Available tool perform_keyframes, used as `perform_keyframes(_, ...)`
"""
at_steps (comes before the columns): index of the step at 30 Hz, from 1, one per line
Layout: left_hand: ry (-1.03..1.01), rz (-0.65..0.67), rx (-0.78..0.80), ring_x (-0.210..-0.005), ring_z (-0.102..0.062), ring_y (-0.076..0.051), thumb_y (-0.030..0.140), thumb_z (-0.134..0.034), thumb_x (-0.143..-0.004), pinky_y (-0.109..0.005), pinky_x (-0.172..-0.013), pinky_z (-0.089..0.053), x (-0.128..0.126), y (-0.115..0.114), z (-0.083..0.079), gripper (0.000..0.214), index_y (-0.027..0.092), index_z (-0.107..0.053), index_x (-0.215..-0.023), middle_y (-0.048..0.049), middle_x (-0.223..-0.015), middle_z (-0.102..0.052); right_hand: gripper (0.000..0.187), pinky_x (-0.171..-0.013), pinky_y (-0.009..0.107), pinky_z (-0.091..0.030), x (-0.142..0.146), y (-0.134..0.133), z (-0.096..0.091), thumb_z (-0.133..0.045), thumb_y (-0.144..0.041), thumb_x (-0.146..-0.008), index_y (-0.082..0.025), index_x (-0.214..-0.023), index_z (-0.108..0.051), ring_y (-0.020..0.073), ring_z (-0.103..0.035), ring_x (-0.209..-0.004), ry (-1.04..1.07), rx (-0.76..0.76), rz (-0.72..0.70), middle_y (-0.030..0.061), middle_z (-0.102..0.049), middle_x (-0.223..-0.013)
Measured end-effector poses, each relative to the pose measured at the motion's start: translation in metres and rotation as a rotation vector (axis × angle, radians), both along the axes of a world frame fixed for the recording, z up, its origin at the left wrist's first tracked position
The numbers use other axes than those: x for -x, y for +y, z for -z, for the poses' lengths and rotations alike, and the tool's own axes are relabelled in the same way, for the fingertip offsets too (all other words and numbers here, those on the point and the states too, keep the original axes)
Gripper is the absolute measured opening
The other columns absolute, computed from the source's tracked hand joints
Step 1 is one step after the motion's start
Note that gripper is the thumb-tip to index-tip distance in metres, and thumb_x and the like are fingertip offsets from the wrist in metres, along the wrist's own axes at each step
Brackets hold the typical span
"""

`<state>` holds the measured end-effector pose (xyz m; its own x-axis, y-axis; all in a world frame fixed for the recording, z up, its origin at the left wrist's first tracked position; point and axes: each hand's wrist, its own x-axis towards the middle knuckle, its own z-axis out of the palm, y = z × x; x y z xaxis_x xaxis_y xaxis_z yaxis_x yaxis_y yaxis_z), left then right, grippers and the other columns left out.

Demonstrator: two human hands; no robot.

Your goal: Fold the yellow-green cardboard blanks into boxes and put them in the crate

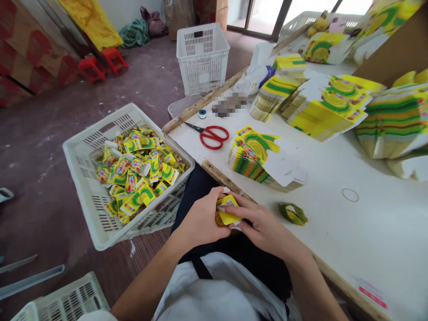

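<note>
A small yellow carton (230, 215) is between my two hands, over my lap at the table's edge. My left hand (204, 219) wraps round its left side. My right hand (259, 219) grips it from the right, fingers lying across the top. Part of the carton is hidden by my fingers. Just beyond my hands, a stack of flat yellow-and-green printed cartons (252, 156) lies on the white table (334, 223). To my left, a white plastic crate (90, 214) holds many folded yellow cartons (140, 171).
Red-handled scissors (214, 136) and a small tape roll (202, 114) lie near the table corner. A green peel-like scrap (293, 213) and a rubber band (350, 195) are at right. More carton stacks (327, 107) stand behind. Another white crate (203, 58) and red stools (114, 61) are on the floor.
</note>
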<state>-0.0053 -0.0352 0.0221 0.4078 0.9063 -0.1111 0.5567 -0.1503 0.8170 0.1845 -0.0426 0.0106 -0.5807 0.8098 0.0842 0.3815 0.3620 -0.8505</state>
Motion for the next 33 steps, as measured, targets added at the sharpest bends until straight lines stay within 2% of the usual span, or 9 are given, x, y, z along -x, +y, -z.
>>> perform_keyframes(4, 0.004, -0.017, 0.008, -0.105, -0.068, -0.027, 0.016, -0.073, -0.059, -0.039, -0.089, -0.054, 0.003, 0.001, -0.001, 0.075, 0.022, -0.04, -0.126, -0.0088, -0.12, -0.067, 0.047, -0.111, 0.045, -0.043, 0.009, -0.002, 0.002, -0.049, -0.004, -0.083, -0.023, -0.122, -0.068, 0.0269, -0.044, -0.14, 0.049, 0.001, 0.075, 0.0109, -0.047, -0.152)
perform_keyframes(8, -0.012, 0.026, 0.074, -0.104, -0.069, -0.027, 0.019, -0.074, -0.061, -0.04, -0.089, -0.054, 0.005, 0.001, -0.001, 0.075, 0.022, -0.039, -0.127, -0.0099, -0.119, -0.069, 0.04, -0.103, 0.043, -0.05, 0.0, 0.004, -0.011, -0.05, -0.005, -0.084, -0.027, -0.111, -0.071, 0.0247, -0.059, -0.126, 0.005, 0.045, -0.066, 0.0065, -0.061, -0.137)
perform_keyframes(11, -0.044, 0.063, 0.103, -0.103, -0.07, -0.027, 0.021, -0.076, -0.061, -0.039, -0.089, -0.054, 0.003, 0.001, -0.001, 0.075, 0.022, -0.04, -0.127, -0.0102, -0.118, -0.07, 0.032, -0.096, 0.041, -0.054, -0.008, 0.008, -0.019, -0.053, -0.008, -0.085, -0.027, -0.102, -0.073, 0.0232, -0.066, -0.112, -0.025, 0.066, -0.104, 0.0047, -0.069, -0.122)
perform_keyframes(17, 0.006, 0.033, 0.071, -0.106, -0.069, -0.028, 0.017, -0.074, -0.061, -0.041, -0.091, -0.053, 0.002, 0.004, 0.0, 0.074, 0.022, -0.041, -0.127, -0.0105, -0.121, -0.068, 0.036, -0.098, 0.042, -0.053, 0.005, 0.005, -0.007, -0.052, -0.001, -0.075, -0.024, -0.095, -0.072, 0.0251, -0.064, -0.117, -0.01, 0.05, 0.032, 0.007, -0.067, -0.125)
perform_keyframes(23, 0.004, -0.02, -0.044, -0.109, -0.065, -0.026, 0.011, -0.07, -0.065, -0.04, -0.093, -0.053, 0.002, 0.009, 0.0, 0.067, 0.021, -0.041, -0.124, -0.0089, -0.121, -0.064, 0.034, -0.102, 0.042, -0.05, 0.022, 0.004, 0.005, -0.052, -0.008, -0.081, -0.022, -0.105, -0.07, 0.0255, -0.061, -0.123, 0.146, -0.032, 0.238, 0.0112, -0.062, -0.133)
perform_keyframes(26, 0.032, 0.006, -0.158, -0.125, -0.055, -0.028, 0.017, -0.074, -0.07, -0.046, -0.104, -0.047, 0.001, 0.008, 0.0, 0.068, 0.02, -0.04, -0.128, -0.0129, -0.132, -0.055, 0.033, -0.104, 0.041, -0.049, 0.019, 0.005, 0.005, -0.053, -0.008, -0.081, -0.024, -0.105, -0.07, 0.025, -0.06, -0.125, 0.191, -0.055, 0.299, 0.0097, -0.062, -0.134)
perform_keyframes(28, 0.095, 0.009, -0.185, -0.125, -0.055, -0.03, 0.024, -0.077, -0.071, -0.049, -0.104, -0.046, 0.003, 0.007, 0.0, 0.068, 0.02, -0.041, -0.128, -0.0135, -0.131, -0.055, 0.031, -0.103, 0.042, -0.05, 0.017, 0.004, 0.005, -0.056, -0.012, -0.083, -0.024, -0.108, -0.07, 0.0258, -0.06, -0.124, 0.201, -0.052, 0.352, 0.0105, -0.062, -0.135)
perform_keyframes(30, 0.144, 0.002, -0.177, -0.115, -0.061, -0.03, 0.027, -0.076, -0.071, -0.048, -0.098, -0.05, 0.008, 0.007, 0.001, 0.063, 0.02, -0.045, -0.125, -0.0121, -0.123, -0.061, 0.03, -0.103, 0.044, -0.05, 0.015, 0.002, 0.004, -0.058, -0.015, -0.085, -0.024, -0.111, -0.07, 0.0267, -0.059, -0.125, 0.183, -0.062, 0.369, 0.012, -0.06, -0.137)
perform_keyframes(33, 0.182, 0.018, -0.179, -0.105, -0.066, -0.028, 0.025, -0.074, -0.069, -0.043, -0.092, -0.053, 0.016, 0.008, 0.0, 0.055, 0.021, -0.051, -0.12, -0.0092, -0.114, -0.067, 0.031, -0.103, 0.044, -0.05, 0.01, 0.001, -0.002, -0.054, -0.012, -0.086, -0.024, -0.109, -0.071, 0.0265, -0.059, -0.126, 0.114, -0.078, 0.255, 0.0118, -0.06, -0.137)
